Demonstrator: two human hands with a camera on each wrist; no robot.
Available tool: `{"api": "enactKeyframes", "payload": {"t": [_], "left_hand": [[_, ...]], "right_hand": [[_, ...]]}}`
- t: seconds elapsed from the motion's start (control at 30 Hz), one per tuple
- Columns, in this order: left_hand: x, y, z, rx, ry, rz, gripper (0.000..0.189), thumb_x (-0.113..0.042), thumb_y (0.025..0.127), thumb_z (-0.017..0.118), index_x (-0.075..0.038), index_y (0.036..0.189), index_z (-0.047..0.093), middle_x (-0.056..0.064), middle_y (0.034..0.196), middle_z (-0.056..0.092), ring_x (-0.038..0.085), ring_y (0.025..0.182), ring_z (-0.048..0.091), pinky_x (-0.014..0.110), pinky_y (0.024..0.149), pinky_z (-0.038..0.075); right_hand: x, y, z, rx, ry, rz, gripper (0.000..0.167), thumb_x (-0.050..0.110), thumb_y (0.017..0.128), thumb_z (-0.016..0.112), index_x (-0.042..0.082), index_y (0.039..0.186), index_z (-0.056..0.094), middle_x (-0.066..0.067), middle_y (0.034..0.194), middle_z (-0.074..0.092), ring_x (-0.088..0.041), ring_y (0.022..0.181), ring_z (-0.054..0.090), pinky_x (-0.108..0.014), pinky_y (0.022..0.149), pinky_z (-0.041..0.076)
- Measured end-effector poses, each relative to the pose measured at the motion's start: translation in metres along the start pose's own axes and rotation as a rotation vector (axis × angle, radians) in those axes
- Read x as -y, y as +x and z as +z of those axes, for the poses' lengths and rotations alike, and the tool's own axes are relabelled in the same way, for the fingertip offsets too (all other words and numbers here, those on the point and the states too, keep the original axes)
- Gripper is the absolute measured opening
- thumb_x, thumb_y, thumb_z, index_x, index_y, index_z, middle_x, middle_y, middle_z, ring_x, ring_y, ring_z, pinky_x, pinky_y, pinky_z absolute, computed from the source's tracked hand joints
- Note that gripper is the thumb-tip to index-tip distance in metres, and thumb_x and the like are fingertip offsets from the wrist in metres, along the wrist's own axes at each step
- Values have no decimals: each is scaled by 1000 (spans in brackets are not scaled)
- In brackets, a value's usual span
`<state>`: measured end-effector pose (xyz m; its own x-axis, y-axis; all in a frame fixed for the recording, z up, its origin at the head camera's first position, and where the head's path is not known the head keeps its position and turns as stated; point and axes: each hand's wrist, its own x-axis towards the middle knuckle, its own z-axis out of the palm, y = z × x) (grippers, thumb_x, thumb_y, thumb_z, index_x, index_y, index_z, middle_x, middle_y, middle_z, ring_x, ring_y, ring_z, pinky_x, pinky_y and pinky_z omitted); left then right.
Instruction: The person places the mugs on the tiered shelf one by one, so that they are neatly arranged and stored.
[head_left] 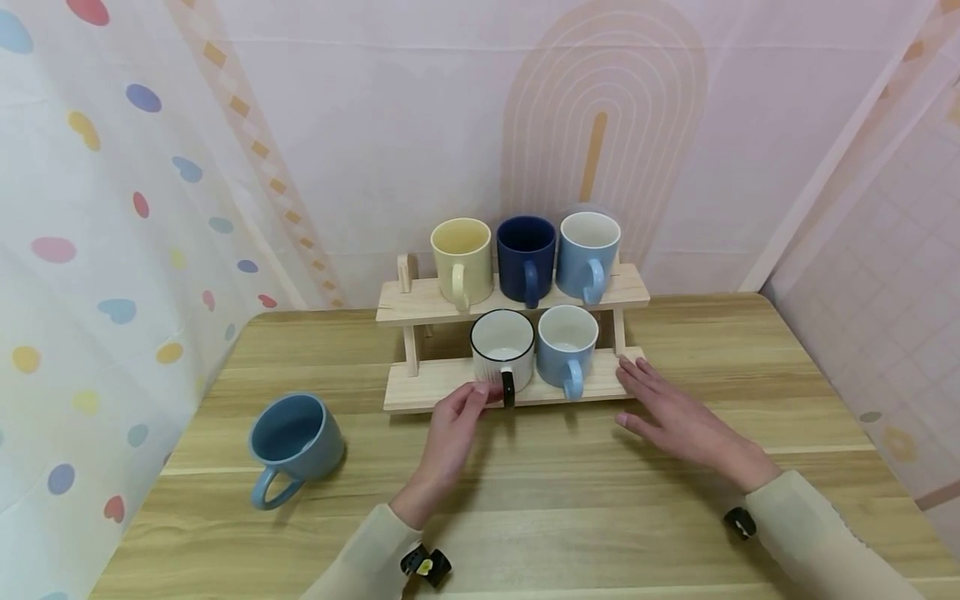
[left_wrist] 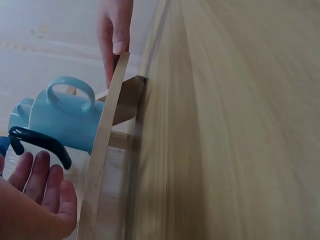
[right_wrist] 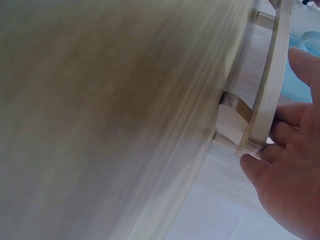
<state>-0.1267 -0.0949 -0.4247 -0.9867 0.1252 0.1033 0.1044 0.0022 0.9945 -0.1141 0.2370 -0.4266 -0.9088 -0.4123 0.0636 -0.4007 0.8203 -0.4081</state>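
Note:
A white mug with a black rim [head_left: 501, 337] stands on the lower board of a two-tier wooden rack [head_left: 429, 385]. My left hand [head_left: 448, 429] is at its front left, fingertips reaching beside the black handle [left_wrist: 42, 142]. In the left wrist view those fingers [left_wrist: 37, 182] are loosely extended and not wrapped round the handle. To the right of the white mug is a light blue mug [head_left: 562, 354]. My right hand [head_left: 678, 421] lies at the lower board's right end, fingers extended; the right wrist view shows the fingers [right_wrist: 287, 132] against that end.
On the upper board stand a yellow mug [head_left: 465, 271], a navy mug [head_left: 517, 262] and another light blue mug [head_left: 581, 258]. A grey-blue mug [head_left: 318, 446] sits apart on the wooden table [head_left: 555, 517] at the left. Patterned curtains [head_left: 390, 133] hang behind the table.

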Motion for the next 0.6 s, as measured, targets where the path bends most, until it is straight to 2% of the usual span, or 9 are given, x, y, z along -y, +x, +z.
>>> {"api": "enactKeyframes", "payload": {"t": [0.13, 0.27, 0.37, 0.5, 0.6], "left_hand": [[-1, -8, -10, 36, 75, 13, 33, -22, 110, 51, 3, 118, 71, 14, 117, 74, 26, 115, 68, 50, 109, 47], [-5, -16, -22, 81, 146, 22, 30, -23, 110, 53, -2, 120, 71, 9, 119, 74, 23, 118, 67, 41, 108, 48], [-8, -20, -33, 104, 204, 32, 27, -21, 110, 53, -4, 119, 71, 7, 119, 74, 22, 118, 67, 40, 107, 49], [-13, -26, -49, 114, 307, 60, 26, -24, 109, 53, -9, 120, 72, 1, 119, 74, 20, 119, 66, 44, 106, 49], [-18, -30, -61, 112, 381, 109, 26, -24, 109, 54, -12, 123, 72, -3, 119, 75, 19, 120, 65, 45, 104, 50]], "right_hand": [[0, 0, 0, 0, -3, -3, 72, 44, 107, 57, -1, 159, 36, -16, 170, 23, -42, 156, 17, -61, 120, 26], [0, -1, 0, -1, -4, -4, 72, 44, 106, 57, -1, 159, 36, -15, 170, 23, -42, 156, 17, -61, 119, 27], [1, -1, 0, -3, -1, -5, 72, 45, 106, 57, 0, 159, 36, -15, 170, 23, -42, 156, 17, -62, 119, 28], [2, -1, -1, -6, -1, -5, 72, 44, 106, 57, 0, 159, 36, -15, 170, 23, -41, 156, 18, -62, 119, 28], [2, -1, -1, -6, -4, -4, 72, 44, 106, 58, 0, 159, 36, -14, 170, 23, -41, 156, 18, -62, 119, 27]]}}
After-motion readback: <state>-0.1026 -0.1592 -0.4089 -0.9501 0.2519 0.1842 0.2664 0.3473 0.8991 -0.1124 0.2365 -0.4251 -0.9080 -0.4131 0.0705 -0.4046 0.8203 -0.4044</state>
